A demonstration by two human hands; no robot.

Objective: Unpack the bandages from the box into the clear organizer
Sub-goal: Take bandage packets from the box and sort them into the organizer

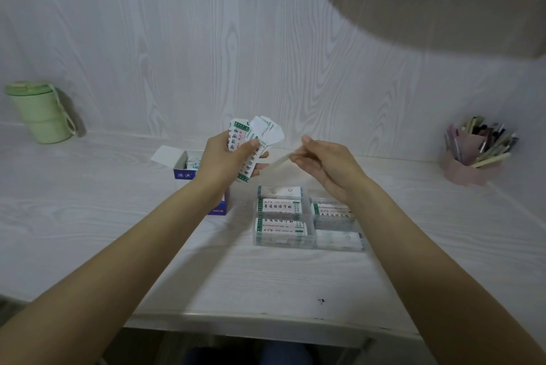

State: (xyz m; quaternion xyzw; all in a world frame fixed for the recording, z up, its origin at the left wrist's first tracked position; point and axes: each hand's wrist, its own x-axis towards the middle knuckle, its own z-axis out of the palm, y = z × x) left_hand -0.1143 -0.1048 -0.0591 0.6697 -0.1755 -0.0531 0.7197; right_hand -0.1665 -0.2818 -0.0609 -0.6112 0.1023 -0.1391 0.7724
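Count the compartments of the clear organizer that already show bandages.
4: far-left, near-left, far-right, near-right of the clear organizer. The right wrist may hide more.

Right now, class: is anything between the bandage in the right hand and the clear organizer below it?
Nothing visible. The right hand pinches one bandage above the clear organizer, whose top is open; its compartments already hold bandages.
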